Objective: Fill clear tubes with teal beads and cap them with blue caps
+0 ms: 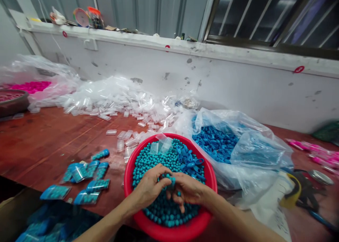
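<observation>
Teal beads (150, 162) fill most of a red basin (129, 180) at the near edge of the table (34, 139); a few show between the two hands, above the basin. The left hand (155, 182) is curled, thumb and forefinger drawn close together beside these beads. The right hand (189, 189) is partly curled, palm inward, its lower fingers bent over the basin. Whether either grips a case cannot be told; the fingers hide it.

Also on the beads: clear cases (165, 145) at the far side and blue caps (189, 161) toward the right. Left of the basin lie bead-filled, blue-capped containers (79, 172). Beyond, a heap of empty clear cases (127, 97) spreads toward the wall (148, 62). Right of the basin, a clear plastic bag (254, 146) holds more blue caps. Pink pieces (320, 152) lie at far right.
</observation>
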Tool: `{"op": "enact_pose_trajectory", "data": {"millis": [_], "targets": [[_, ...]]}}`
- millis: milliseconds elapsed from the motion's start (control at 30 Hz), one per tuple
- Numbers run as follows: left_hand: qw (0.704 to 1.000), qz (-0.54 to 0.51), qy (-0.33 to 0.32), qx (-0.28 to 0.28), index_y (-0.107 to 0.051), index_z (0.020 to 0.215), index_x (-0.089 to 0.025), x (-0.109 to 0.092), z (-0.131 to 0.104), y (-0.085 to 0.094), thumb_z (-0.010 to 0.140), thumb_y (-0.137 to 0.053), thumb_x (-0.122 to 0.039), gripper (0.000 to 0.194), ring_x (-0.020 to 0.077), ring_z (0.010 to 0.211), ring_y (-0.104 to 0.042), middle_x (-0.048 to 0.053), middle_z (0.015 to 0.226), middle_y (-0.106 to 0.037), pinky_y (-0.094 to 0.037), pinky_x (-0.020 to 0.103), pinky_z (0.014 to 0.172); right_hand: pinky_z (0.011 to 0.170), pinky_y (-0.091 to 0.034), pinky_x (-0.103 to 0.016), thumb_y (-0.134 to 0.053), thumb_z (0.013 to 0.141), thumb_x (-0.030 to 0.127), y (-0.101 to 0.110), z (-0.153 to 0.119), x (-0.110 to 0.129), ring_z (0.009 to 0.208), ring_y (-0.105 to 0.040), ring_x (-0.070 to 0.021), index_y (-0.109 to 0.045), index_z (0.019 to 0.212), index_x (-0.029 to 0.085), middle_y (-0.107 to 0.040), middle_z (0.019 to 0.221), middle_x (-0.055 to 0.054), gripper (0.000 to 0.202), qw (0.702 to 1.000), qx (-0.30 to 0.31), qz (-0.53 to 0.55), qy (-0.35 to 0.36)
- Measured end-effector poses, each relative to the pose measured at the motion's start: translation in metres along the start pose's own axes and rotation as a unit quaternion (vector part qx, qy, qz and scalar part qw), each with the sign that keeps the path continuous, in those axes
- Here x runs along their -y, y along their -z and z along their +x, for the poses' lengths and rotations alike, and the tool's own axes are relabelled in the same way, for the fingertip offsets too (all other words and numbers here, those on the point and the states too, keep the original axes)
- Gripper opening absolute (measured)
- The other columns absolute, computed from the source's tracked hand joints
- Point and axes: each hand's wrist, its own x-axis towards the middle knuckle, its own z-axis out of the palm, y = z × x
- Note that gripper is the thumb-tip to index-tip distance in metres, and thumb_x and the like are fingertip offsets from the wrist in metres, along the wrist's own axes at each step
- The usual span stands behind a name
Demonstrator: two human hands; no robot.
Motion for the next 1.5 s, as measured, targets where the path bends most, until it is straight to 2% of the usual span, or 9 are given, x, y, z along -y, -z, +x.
{"op": "enact_pose_trajectory", "data": {"millis": [200, 367, 433, 533, 700, 833, 1033, 1333, 1500], "targets": [[0.972, -0.188, 0.139, 0.018, -0.046, 0.074, -0.017, 0.006, 0.003, -0.012, 0.074, -0.050, -0.037, 0.020, 0.0099, 0.052, -0.047, -0.006, 0.057, -0.046, -0.038, 0.020, 0.047, 0.035, -0.041, -0.017, -0.041, 0.080, 0.025, -0.006, -0.012, -0.009, 0.040, -0.049, -0.0064, -0.058, 0.091, 0.020, -0.056, 0.069, 0.002, 0.021, 0.938, -0.113, -0.326, 0.037], [0.919, -0.287, 0.268, -0.008, -0.041, 0.080, -0.019, 0.011, 0.002, -0.010, 0.068, -0.054, -0.046, 0.032, 0.0094, 0.043, -0.049, -0.006, 0.056, -0.050, -0.032, 0.016, 0.035, 0.076, -0.045, -0.028, -0.041, 0.082, 0.015, 0.016, -0.039, 0.015, 0.086, -0.057, -0.0167, -0.059, 0.103, 0.020, -0.059, 0.097, -0.006, 0.028, 0.710, -0.297, -0.617, 0.167], [0.915, -0.292, 0.278, -0.031, -0.042, 0.083, -0.019, 0.010, 0.002, -0.008, 0.067, -0.055, -0.045, 0.033, 0.0087, 0.044, -0.050, -0.005, 0.058, -0.052, -0.032, 0.015, 0.036, 0.081, -0.042, -0.031, -0.041, 0.083, 0.015, 0.021, -0.050, 0.026, 0.092, -0.056, -0.0195, -0.058, 0.105, 0.018, -0.060, 0.099, -0.008, 0.027, 0.626, -0.347, -0.687, 0.128], [0.911, -0.300, 0.281, -0.033, -0.043, 0.085, -0.018, 0.009, 0.001, -0.007, 0.066, -0.056, -0.042, 0.033, 0.0086, 0.046, -0.051, -0.005, 0.060, -0.052, -0.033, 0.015, 0.036, 0.076, -0.043, -0.030, -0.041, 0.085, 0.018, 0.019, -0.061, 0.033, 0.087, -0.058, -0.0199, -0.058, 0.103, 0.018, -0.063, 0.092, -0.007, 0.024, 0.564, -0.371, -0.736, 0.054], [0.895, -0.353, 0.272, 0.010, -0.040, 0.088, -0.020, 0.008, 0.001, -0.008, 0.065, -0.059, -0.042, 0.037, 0.0111, 0.047, -0.053, -0.005, 0.061, -0.051, -0.039, 0.018, 0.036, 0.067, -0.043, -0.025, -0.049, 0.082, 0.022, 0.006, -0.061, 0.024, 0.085, -0.059, -0.0190, -0.057, 0.099, 0.022, -0.060, 0.093, -0.004, 0.019, 0.542, -0.282, -0.791, 0.024], [0.895, -0.371, 0.242, 0.043, -0.040, 0.089, -0.020, 0.009, -0.001, -0.008, 0.067, -0.059, -0.038, 0.034, 0.0104, 0.050, -0.053, -0.006, 0.060, -0.050, -0.041, 0.018, 0.037, 0.058, -0.043, -0.030, -0.053, 0.080, 0.031, 0.003, -0.038, 0.010, 0.072, -0.062, -0.0253, -0.058, 0.090, 0.013, -0.064, 0.081, -0.012, 0.022, 0.513, -0.360, -0.778, -0.031], [0.906, -0.366, 0.192, 0.087, -0.042, 0.096, -0.019, 0.010, -0.002, -0.009, 0.069, -0.056, -0.031, 0.033, 0.0092, 0.051, -0.056, -0.003, 0.070, -0.053, -0.039, 0.015, 0.036, 0.062, -0.043, -0.032, -0.046, 0.077, 0.008, 0.002, -0.012, -0.009, 0.078, -0.058, -0.0256, -0.057, 0.083, 0.014, -0.062, 0.083, -0.013, 0.014, 0.501, -0.346, -0.793, 0.015], [0.954, -0.237, 0.181, 0.037, -0.042, 0.095, -0.018, 0.012, 0.001, -0.015, 0.070, -0.050, -0.027, 0.028, 0.0022, 0.034, -0.042, -0.007, 0.066, -0.044, -0.032, 0.013, 0.029, 0.070, -0.044, -0.028, -0.040, 0.079, 0.009, 0.006, -0.018, 0.004, 0.081, -0.053, -0.0183, -0.048, 0.101, 0.015, -0.057, 0.086, -0.007, 0.023, 0.574, -0.306, -0.722, 0.236], [0.934, -0.285, 0.212, 0.027, -0.041, 0.087, -0.018, 0.015, 0.000, -0.014, 0.071, -0.049, -0.032, 0.023, 0.0066, 0.037, -0.048, -0.008, 0.059, -0.045, -0.032, 0.014, 0.029, 0.069, -0.044, -0.027, -0.034, 0.084, 0.007, -0.007, -0.022, 0.003, 0.085, -0.054, -0.0177, -0.046, 0.112, 0.019, -0.057, 0.096, -0.007, 0.033, 0.587, -0.232, -0.736, 0.246]]}}
